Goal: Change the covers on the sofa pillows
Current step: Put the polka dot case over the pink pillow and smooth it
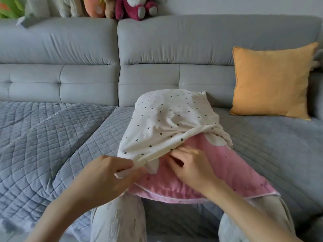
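Left hand (pixel 106 173) is seen pinching the open edge of the cream dotted cover (pixel 167 123) between thumb and fingers, while the right hand (pixel 190 165), fingers curled, is tucked at the opening against the pink pillow (pixel 232 165). This pillow is laid across the person's knees and the sofa (pixel 174 49) seat, its far half already sheathed. Farther right, an orange pillow (pixel 272 81) is propped against the backrest; plush toys (pixel 134 7) are lined along the top.
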Available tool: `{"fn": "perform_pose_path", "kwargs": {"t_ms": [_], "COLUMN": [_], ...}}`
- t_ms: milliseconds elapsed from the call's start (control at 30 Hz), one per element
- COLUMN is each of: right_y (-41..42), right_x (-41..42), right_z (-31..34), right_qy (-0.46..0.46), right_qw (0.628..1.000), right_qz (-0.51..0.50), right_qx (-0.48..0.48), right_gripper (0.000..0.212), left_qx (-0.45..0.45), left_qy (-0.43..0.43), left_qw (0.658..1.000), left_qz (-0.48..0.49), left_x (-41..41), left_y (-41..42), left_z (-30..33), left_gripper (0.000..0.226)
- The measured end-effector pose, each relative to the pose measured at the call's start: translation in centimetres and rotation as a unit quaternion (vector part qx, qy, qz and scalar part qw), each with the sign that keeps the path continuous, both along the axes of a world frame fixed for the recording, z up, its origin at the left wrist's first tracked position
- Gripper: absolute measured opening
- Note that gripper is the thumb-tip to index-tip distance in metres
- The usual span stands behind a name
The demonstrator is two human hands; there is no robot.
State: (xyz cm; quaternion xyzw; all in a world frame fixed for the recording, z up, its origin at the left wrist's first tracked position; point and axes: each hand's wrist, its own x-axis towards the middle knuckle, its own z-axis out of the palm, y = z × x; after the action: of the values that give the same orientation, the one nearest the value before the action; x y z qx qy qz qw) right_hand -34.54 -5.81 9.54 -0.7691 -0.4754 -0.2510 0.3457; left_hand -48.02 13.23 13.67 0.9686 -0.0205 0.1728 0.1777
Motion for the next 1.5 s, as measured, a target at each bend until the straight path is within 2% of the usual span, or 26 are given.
{"fn": "perform_pose_path", "kwargs": {"t_ms": [67, 100, 167, 233, 267, 333, 433, 500, 600, 700, 767, 867, 933, 1000, 1067, 1100, 1233, 1367, 1433, 1500], "right_y": [-1.6, -2.0, -2.5, -3.0, -3.2, -3.7, -5.6, -7.6, -10.4, -12.5, -13.6, -14.1, -13.9, -13.5, -13.2, -13.0, -12.0, -10.5, -10.7, -11.0], "right_x": [1.8, 2.9, 4.8, 6.3, 6.9, 7.6, 8.4, 9.0, 10.3, 10.8, 10.3, 9.2, 8.7, 8.2, 7.8, 7.6, 7.6, 8.4, 9.0, 9.1], "right_z": [1.0, 1.3, 1.5, 1.5, 1.4, 1.4, 1.2, 1.1, 0.8, -1.3, -2.6, -1.8, -0.6, 0.4, 0.9, 1.1, 2.0, 3.7, 3.5, 2.9], "right_qy": [-0.056, -0.065, -0.052, -0.04, -0.039, -0.056, -0.033, 0.059, 0.162, 0.224, 0.251, 0.267, 0.306, 0.332, 0.344, 0.346, 0.337, 0.308, 0.319, 0.362], "right_qw": [0.994, 0.99, 0.984, 0.976, 0.973, 0.972, 0.978, 0.979, 0.966, 0.945, 0.938, 0.942, 0.933, 0.927, 0.927, 0.927, 0.918, 0.9, 0.88, 0.855], "right_qz": [-0.079, -0.119, -0.169, -0.211, -0.224, -0.225, -0.205, -0.194, -0.2, -0.234, -0.235, -0.185, -0.16, -0.143, -0.126, -0.122, -0.135, -0.228, -0.265, -0.284], "right_qx": [0.054, 0.047, 0.002, -0.032, -0.04, -0.032, -0.004, -0.004, 0.023, 0.031, 0.05, 0.086, 0.104, 0.098, 0.08, 0.074, 0.159, 0.208, 0.231, 0.24], "right_gripper": [0.018, 0.03, 0.052, 0.058, 0.053, 0.032, 0.013, 0.021, 0.033, 0.008, 0.016, 0.026, 0.026, 0.02, 0.018, 0.019, 0.029, 0.028, 0.023, 0.011], "left_qx": [0.083, 0.1, 0.097, 0.128, 0.154, 0.116, 0.021, -0.006, -0.016, 0.041, 0.121, 0.237, 0.258, 0.252, 0.234, 0.212, 0.109, 0.065, 0.023, 0.0], "left_qy": [-0.096, -0.126, -0.118, -0.077, -0.07, -0.091, -0.151, -0.171, -0.186, -0.184, -0.165, -0.083, -0.07, -0.093, -0.139, -0.146, -0.154, -0.208, -0.249, -0.263], "left_qw": [0.992, 0.987, 0.988, 0.987, 0.983, 0.988, 0.98, 0.963, 0.958, 0.965, 0.967, 0.961, 0.959, 0.96, 0.959, 0.963, 0.982, 0.976, 0.967, 0.961], "left_qz": [0.025, 0.025, 0.029, 0.058, 0.069, 0.044, -0.13, -0.209, -0.218, -0.184, -0.151, -0.119, -0.097, -0.074, -0.079, -0.081, -0.028, 0.01, 0.05, 0.085], "left_x": [1.7, 2.8, 5.4, 8.3, 9.6, 10.9, 10.2, 9.1, 8.6, 8.8, 9.1, 9.6, 10.2, 10.7, 11.1, 11.3, 12.1, 14.0, 14.7, 15.5], "left_y": [-1.6, -2.8, -5.0, -6.6, -7.3, -8.9, -11.2, -11.7, -11.1, -10.7, -11.3, -12.6, -13.1, -13.5, -13.5, -13.1, -10.3, -9.8, -9.8, -9.6], "left_z": [0.0, 0.2, 0.5, 0.2, 0.1, 0.2, 1.0, 1.7, 1.3, -0.8, -2.6, -4.5, -4.8, -4.6, -4.1, -3.5, 1.5, 6.7, 8.9, 10.7], "left_gripper": [0.044, 0.033, 0.024, 0.035, 0.033, 0.027, 0.023, 0.024, 0.024, 0.02, 0.031, 0.085, 0.094, 0.077, 0.041, 0.031, 0.015, 0.016, 0.02, 0.014]}}
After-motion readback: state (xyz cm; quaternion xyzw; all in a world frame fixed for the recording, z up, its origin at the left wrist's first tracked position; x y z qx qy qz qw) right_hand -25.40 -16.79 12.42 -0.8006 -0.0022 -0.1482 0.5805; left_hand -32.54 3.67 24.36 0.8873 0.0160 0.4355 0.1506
